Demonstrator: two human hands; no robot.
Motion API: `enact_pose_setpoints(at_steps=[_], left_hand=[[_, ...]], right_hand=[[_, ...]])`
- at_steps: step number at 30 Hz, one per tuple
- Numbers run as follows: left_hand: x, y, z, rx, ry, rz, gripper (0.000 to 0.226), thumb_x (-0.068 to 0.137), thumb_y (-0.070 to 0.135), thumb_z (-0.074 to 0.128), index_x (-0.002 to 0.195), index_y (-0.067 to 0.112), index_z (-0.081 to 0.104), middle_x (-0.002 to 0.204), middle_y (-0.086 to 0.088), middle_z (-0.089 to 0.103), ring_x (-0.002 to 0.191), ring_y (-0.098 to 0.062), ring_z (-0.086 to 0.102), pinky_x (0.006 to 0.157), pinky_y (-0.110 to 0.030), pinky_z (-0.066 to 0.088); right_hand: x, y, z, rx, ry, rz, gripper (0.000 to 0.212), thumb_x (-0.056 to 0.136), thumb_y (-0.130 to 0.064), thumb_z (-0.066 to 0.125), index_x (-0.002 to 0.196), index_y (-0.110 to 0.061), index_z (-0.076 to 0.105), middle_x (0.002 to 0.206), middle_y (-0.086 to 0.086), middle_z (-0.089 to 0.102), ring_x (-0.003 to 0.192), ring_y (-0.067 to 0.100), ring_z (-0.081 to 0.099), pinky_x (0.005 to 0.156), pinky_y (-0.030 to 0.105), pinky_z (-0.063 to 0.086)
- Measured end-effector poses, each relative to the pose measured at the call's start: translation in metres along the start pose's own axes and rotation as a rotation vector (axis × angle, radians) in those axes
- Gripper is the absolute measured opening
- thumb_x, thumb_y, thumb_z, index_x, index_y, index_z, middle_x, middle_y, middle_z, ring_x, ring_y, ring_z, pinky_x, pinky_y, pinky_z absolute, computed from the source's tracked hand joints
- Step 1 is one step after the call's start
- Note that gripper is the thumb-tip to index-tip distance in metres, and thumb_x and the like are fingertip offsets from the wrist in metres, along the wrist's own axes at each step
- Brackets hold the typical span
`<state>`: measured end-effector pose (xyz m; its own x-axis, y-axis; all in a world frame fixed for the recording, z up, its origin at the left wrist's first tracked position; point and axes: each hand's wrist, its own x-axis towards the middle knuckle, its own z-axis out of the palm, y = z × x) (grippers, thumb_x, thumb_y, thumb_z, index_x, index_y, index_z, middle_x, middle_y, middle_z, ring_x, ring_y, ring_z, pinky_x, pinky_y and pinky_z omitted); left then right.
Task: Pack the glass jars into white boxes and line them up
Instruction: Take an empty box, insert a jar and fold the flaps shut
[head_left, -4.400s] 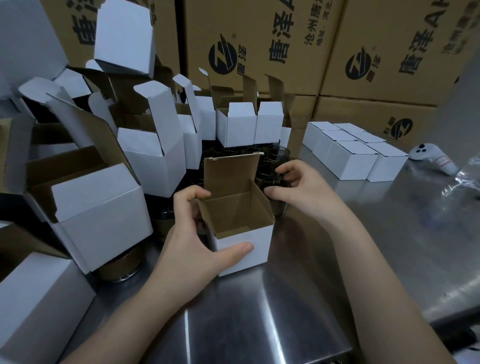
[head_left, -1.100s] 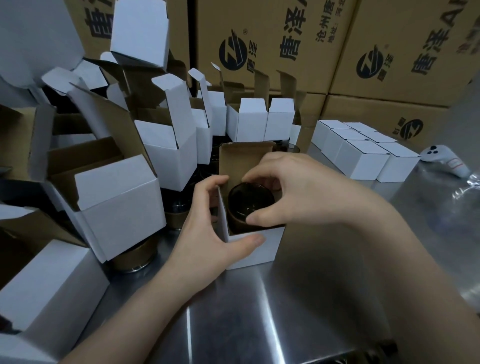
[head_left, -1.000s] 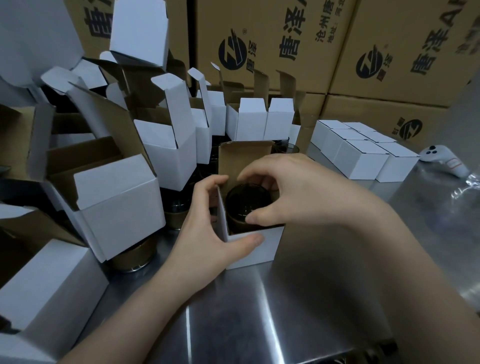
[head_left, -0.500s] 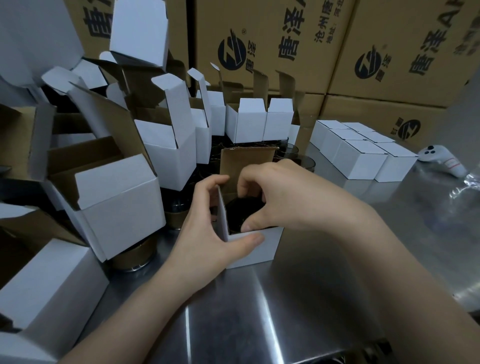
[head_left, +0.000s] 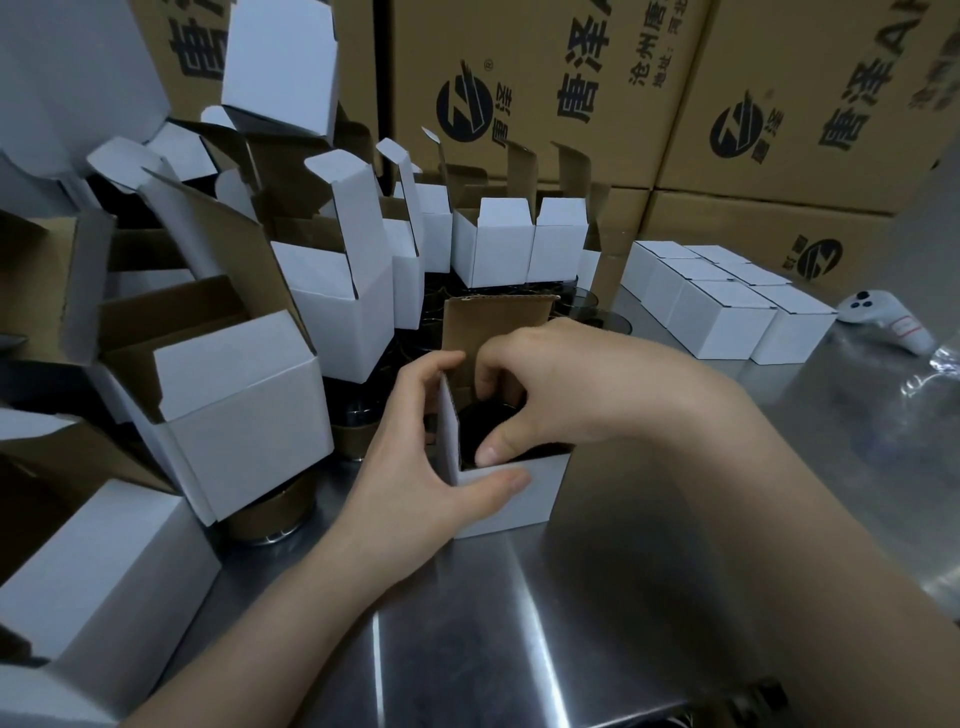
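The dark round glass jar (head_left: 485, 431) now sits deep inside the small open white cardboard box (head_left: 535, 493), lower than a second ago. The right hand (head_left: 561, 395) pinches its rim, and the left hand (head_left: 415, 478) clasps the box's corner on the steel table (head_left: 519, 623). Closing the box likely comes next, then adding it to the row of closed white boxes (head_left: 722, 322).
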<state>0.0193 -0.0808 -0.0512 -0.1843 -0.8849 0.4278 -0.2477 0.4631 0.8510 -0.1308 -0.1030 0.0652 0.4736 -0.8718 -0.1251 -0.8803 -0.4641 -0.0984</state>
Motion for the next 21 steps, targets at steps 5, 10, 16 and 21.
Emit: enact_pose_setpoints(at_steps=[5,10,16,21], left_hand=[[0.000,0.000,-0.001,0.013,-0.004,0.015,0.086,0.061,0.051,0.079,0.136,0.049,0.036,0.135,0.023,0.046,0.128,0.005,0.043,0.098,-0.018,0.043],[0.000,-0.001,-0.001,0.043,-0.017,0.016,0.084,0.066,0.044,0.081,0.136,0.055,0.035,0.135,0.027,0.041,0.128,0.006,0.043,0.102,-0.024,0.043],[-0.001,0.003,-0.004,0.003,-0.083,-0.014,0.074,0.072,0.057,0.069,0.137,0.060,0.034,0.132,0.032,0.037,0.127,0.012,0.037,0.100,-0.015,0.038],[-0.001,0.006,-0.005,-0.118,-0.063,-0.044,0.049,0.089,0.048,0.048,0.138,0.049,0.042,0.131,0.021,0.044,0.122,0.015,0.041,0.090,0.003,0.030]], right_hand=[[0.000,0.005,-0.002,0.048,0.033,-0.019,0.040,0.080,-0.048,0.074,0.110,-0.026,0.061,0.093,-0.013,0.058,0.086,0.005,0.056,0.061,0.020,0.042],[-0.009,0.022,0.002,0.442,0.383,-0.036,0.010,0.091,-0.028,0.065,0.082,-0.030,0.067,0.079,-0.012,0.068,0.073,0.000,0.062,0.068,0.019,0.049],[-0.010,0.048,0.023,1.020,0.670,0.049,0.026,0.095,-0.013,0.052,0.075,-0.023,0.065,0.054,0.000,0.061,0.042,0.011,0.049,0.041,0.019,0.039],[0.001,0.066,0.045,1.298,0.412,0.087,0.021,0.092,-0.004,0.049,0.100,-0.018,0.062,0.057,0.001,0.057,0.043,0.015,0.048,0.042,0.025,0.037]])
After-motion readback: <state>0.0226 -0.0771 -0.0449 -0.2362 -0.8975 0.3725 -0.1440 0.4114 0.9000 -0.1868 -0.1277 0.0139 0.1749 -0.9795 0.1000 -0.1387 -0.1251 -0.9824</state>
